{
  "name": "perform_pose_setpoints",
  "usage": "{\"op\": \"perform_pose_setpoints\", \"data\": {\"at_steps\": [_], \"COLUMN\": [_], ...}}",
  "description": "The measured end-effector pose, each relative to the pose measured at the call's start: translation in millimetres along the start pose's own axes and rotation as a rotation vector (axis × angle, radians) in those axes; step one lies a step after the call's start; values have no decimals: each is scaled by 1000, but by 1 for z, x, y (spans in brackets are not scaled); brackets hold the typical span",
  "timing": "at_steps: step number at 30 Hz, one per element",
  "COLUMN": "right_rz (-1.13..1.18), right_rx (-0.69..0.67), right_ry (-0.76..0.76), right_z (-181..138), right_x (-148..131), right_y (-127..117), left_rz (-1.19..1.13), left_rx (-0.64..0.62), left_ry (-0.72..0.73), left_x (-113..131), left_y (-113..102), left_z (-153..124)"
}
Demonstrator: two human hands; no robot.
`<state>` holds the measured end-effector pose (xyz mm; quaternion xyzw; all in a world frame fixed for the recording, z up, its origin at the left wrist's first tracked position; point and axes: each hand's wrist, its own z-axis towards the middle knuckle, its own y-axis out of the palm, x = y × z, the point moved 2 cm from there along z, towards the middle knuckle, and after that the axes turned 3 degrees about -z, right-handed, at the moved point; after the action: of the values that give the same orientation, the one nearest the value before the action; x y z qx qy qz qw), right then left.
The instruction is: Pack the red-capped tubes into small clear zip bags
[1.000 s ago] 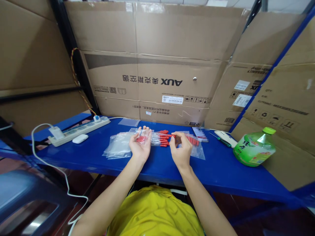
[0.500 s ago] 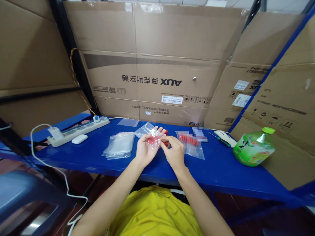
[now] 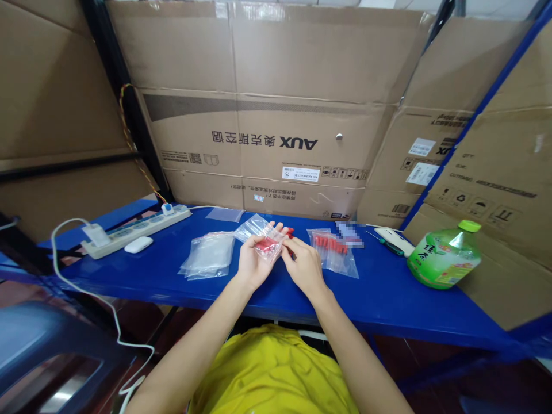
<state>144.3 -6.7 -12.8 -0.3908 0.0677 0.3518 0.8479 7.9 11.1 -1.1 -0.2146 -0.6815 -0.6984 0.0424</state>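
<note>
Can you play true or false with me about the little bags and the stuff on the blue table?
1. Both hands hold a small clear bag with red pieces inside. True: the left hand cups it and the right hand pinches its edge.
2. The green bottle stands at the left end of the blue table. False: it lies tilted at the right end.
3. A pile of empty clear bags lies left of the hands. True.
4. The power strip is black. False: it is white.
5. Another bag of red pieces lies on the table, right of the hands. True.
</note>
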Motion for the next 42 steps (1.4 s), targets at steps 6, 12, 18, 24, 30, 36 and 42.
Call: {"op": "perform_pose_setpoints", "data": {"at_steps": [6,12,18,24,30,36,42], "right_rz": [32,-173,-186,-176,-36,145,152], "right_rx": [-13,-20,-93,-22,303,413,470], "right_ry": [80,164,160,169,200,100,70], "right_z": [4,-2,-8,-4,4,6,2], "right_x": [16,33,38,33,22,8,-2], "right_y": [-3,9,21,12,-13,-20,-25], "left_rz": [-91,-145,-153,-164,-201,-232,-244], "left_rx": [146,176,186,188,189,188,188], "left_ry": [127,209,209,217,278,327,318], "left_x": [8,13,12,12,16,18,18], "left_y": [-9,-13,-14,-13,-17,-21,-20], "left_z": [6,8,8,7,9,11,10]}}
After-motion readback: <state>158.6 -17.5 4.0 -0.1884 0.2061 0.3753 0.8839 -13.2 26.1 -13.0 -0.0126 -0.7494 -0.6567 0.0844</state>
